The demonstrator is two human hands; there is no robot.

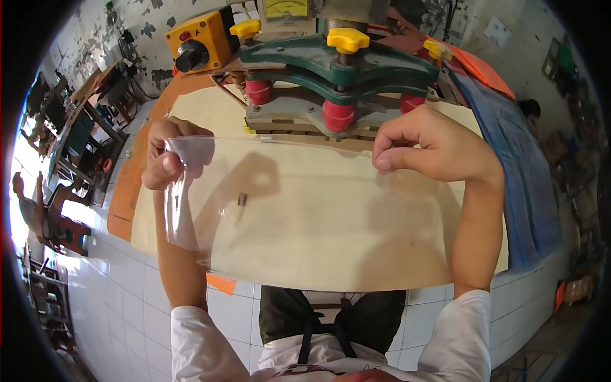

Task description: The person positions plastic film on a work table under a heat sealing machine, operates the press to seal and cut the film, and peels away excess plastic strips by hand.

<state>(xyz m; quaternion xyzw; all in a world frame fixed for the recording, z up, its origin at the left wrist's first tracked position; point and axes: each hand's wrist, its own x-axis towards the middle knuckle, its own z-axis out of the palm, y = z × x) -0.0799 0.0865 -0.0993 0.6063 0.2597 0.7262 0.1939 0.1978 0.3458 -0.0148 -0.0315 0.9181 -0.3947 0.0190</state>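
Note:
A clear plastic sheet [181, 213] stretches in front of me, its upper edge running between my two hands. My left hand [172, 156] pinches its upper left corner, thumb in front, and the plastic hangs in a shiny fold below. At the sheet's other end my right hand [420, 145] is closed in a pinch at the edge; the film is hard to see there. Beneath lies a pale beige board [331, 254] bearing both hands' shadows. A small dark piece [242, 199] shows near its left middle. Just beyond the hands stands a press with a dark green clamp frame [382, 63].
Yellow knobs [347, 41] and red cylinders [338, 116] are on the press. A yellow control box [200, 43] stands at back left. Blue sheeting [519, 172] hangs at the right. Another person [41, 210] is at far left near a red stool [76, 235].

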